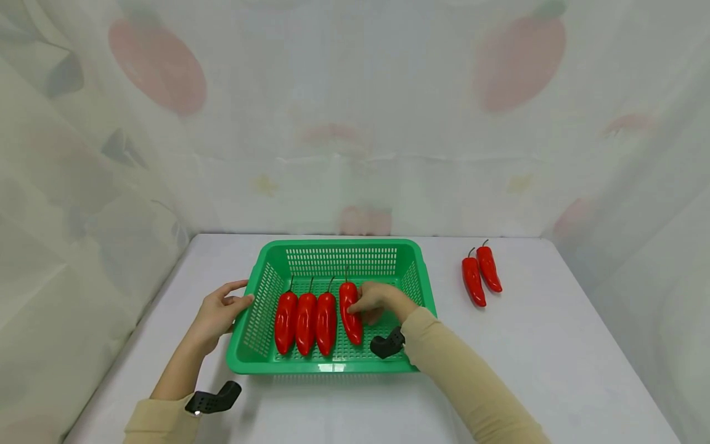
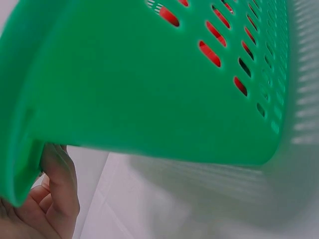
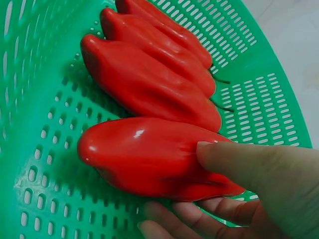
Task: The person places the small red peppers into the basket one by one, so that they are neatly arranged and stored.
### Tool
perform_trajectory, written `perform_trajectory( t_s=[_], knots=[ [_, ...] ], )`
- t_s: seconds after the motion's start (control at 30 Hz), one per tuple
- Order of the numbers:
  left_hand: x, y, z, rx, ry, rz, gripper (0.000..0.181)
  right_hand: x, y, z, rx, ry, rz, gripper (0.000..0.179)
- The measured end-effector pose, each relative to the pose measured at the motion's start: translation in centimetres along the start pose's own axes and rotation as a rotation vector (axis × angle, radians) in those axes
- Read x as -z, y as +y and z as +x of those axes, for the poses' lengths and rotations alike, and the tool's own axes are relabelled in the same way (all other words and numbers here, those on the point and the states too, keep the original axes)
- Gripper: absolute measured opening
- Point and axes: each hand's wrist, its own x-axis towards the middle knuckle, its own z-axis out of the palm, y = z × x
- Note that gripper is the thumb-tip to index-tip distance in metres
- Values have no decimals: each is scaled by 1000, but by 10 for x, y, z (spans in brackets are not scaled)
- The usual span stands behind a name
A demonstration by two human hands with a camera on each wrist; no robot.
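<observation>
A green plastic basket (image 1: 333,368) with slotted walls stands on the table. My left hand (image 1: 217,313) grips its left rim; in the left wrist view, bent fingers (image 2: 62,189) show beneath the rim's edge. Inside the basket my right hand (image 1: 383,299) holds a red chili pepper (image 1: 350,311) by its side. The right wrist view shows the thumb on top of this pepper (image 3: 149,157) and the other fingers below it. To its left, three more red chili peppers (image 1: 306,324) lie side by side on the basket floor, stems pointing away from me.
Two red chili peppers, one nearer (image 1: 473,282) and one farther (image 1: 489,269), lie on the white table (image 1: 532,357) right of the basket. A pale printed curtain (image 1: 355,123) hangs behind the table and along both sides.
</observation>
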Motion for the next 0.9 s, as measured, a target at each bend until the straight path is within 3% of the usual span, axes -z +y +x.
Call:
perform_trajectory(
  t_s=[0.27,0.53,0.77,0.9],
  knots=[
    [0,0,-1,1,0,4,59,-3,2,3,-18,-47,-45,22],
    [0,0,0,9,6,5,60,-6,2,6,-23,-79,-5,23],
    [0,0,0,10,3,-1,60,-10,0,7,-20,-87,19,65],
    [0,-1,0,9,2,-8,60,-11,0,9,-28,-85,17,72]
  ],
)
